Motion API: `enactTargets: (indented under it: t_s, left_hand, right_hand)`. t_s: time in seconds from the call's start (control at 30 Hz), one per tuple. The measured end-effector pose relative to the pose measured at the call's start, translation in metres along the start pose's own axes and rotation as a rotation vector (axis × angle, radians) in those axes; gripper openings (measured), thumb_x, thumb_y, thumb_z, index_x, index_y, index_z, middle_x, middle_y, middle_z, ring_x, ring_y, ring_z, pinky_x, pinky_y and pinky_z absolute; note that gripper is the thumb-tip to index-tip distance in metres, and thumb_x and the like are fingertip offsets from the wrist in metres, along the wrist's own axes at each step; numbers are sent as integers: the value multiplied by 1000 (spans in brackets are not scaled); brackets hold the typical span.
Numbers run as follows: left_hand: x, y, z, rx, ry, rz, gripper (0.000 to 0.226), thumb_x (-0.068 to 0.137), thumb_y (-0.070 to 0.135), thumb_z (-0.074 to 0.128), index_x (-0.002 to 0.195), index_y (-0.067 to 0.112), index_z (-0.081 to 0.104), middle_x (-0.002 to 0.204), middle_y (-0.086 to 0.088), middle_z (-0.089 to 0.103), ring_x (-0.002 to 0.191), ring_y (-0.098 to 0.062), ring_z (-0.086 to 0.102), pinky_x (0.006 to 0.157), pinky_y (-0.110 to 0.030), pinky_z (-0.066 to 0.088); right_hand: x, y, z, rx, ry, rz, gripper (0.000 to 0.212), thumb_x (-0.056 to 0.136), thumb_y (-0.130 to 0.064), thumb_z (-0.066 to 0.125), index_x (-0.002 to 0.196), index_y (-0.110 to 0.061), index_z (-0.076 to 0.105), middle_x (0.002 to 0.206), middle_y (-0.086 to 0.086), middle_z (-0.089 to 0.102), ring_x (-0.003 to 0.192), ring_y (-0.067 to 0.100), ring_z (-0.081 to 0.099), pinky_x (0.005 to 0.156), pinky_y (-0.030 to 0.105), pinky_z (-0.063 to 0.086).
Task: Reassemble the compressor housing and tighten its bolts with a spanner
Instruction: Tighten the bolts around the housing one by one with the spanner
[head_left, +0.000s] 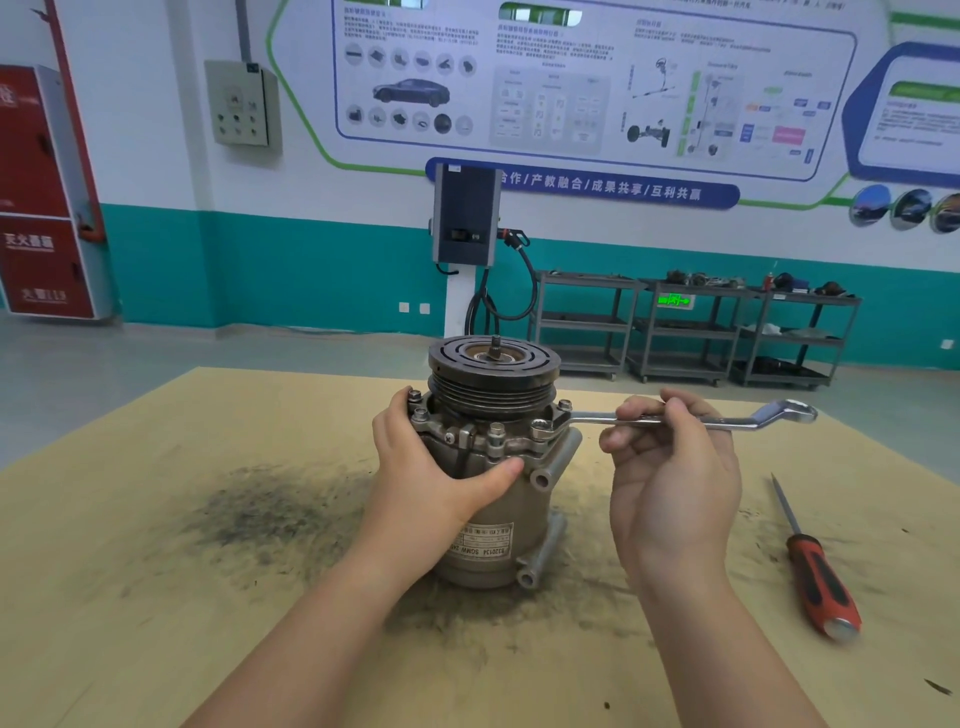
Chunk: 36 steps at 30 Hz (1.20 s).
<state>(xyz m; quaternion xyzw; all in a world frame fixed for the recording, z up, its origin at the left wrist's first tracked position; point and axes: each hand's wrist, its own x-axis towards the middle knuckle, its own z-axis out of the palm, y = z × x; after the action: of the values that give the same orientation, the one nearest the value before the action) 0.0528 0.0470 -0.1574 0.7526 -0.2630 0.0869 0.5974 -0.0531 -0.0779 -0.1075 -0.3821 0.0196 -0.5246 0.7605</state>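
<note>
Two bare hands work on the grey metal compressor housing (488, 499), which stands upright near the middle of our tan, soot-smudged table (156, 597), its dark grooved pulley (493, 371) on top. Our left hand (436, 467) wraps the upper body of the housing, fingers curled around the far side of the flange and the thumb pressed across the front, just below the row of silver hex bolts (496, 430). Our right hand (670, 483) holds the shaft of the long silver ring spanner (675, 420), with the fingers curled over it and pinching it against the thumb. The spanner lies roughly level, its near ring seated on the bolt (540, 428) at the right front of the flange, its far ring jutting out to the right. A red-and-black-handled screwdriver (815, 566) lies on the table well to the right, apart from everything else. Behind the table, dark metal trolleys (691, 332) stand against a teal-and-white wall (311, 270).
</note>
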Motion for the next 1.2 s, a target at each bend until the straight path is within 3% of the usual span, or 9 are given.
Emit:
enactTargets:
  t_s: [0.3, 0.5, 0.57, 0.8, 1.03, 1.2]
  left_hand:
    - [-1, -1, -1, 5, -12, 1, 124, 48, 73, 75, 149, 37, 13, 132, 24, 25, 124, -1, 37, 100, -23, 35]
    - [-1, -1, 0, 4, -6, 10, 123, 52, 66, 79, 150, 36, 11, 139, 21, 23, 126, -1, 33, 102, -20, 31]
    - [0, -1, 0, 2, -7, 10, 122, 53, 66, 79, 150, 36, 12, 137, 21, 24, 126, 0, 33, 101, -20, 31]
    - [-1, -2, 0, -14, -7, 10, 124, 51, 68, 78, 151, 36, 12, 136, 23, 24, 122, 1, 34, 99, -20, 32]
    - [0, -3, 1, 0, -4, 16, 126, 48, 74, 76, 150, 38, 12, 133, 26, 23, 122, 2, 33, 99, -20, 32]
    - [2, -5, 3, 2, 20, 25, 126, 40, 82, 67, 147, 43, 12, 120, 31, 22, 112, 10, 31, 89, -9, 28]
  right_hand:
    - [7, -9, -3, -119, -195, -34, 21, 102, 0, 34, 88, -11, 46, 62, 4, 63, 48, 18, 53, 53, 25, 47]
    - [-4, -6, -3, -284, -293, -298, 13, 99, -11, 42, 92, -18, 50, 72, 4, 67, 56, 20, 60, 62, 25, 51]
    - [-2, -3, -4, -226, -224, -232, 16, 99, -7, 40, 91, -17, 49, 68, 3, 66, 52, 19, 58, 59, 25, 50]
    - [19, 2, -12, 81, -46, 316, 20, 99, -2, 36, 87, -9, 50, 60, 4, 63, 45, 15, 54, 49, 21, 50]
    - [25, 2, -10, 53, -141, 174, 21, 101, 0, 32, 91, -9, 49, 58, 6, 62, 44, 17, 54, 48, 22, 48]
    - [41, 10, -4, -3, -110, 381, 18, 99, -6, 35, 87, -12, 48, 56, 1, 56, 40, 14, 43, 47, 21, 44]
